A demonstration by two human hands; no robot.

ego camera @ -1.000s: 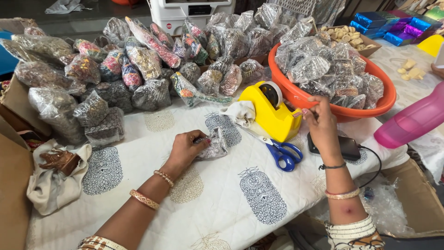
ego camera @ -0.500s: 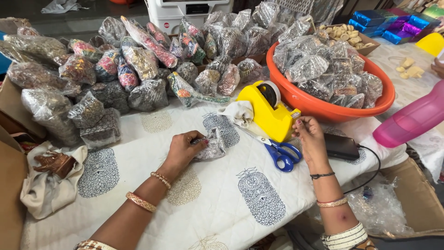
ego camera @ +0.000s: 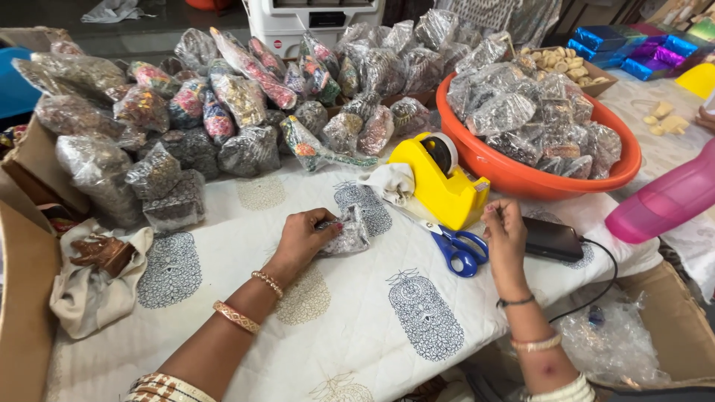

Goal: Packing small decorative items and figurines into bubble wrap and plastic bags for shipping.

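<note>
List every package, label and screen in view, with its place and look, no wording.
Small clear-wrapped packet: under left hand, silvery.
Heap of clear-wrapped packets: far left, multicoloured.
Orange plastic tub: behind right hand, full of packets.
Shiny blue and purple boxes: far right.
Black phone: beside right hand, screen dark.

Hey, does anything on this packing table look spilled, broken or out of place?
Nothing spilled or broken. The blue scissors lie half under the yellow tape dispenser, beside a crumpled cloth. The left hand presses a small wrapped packet.
</note>
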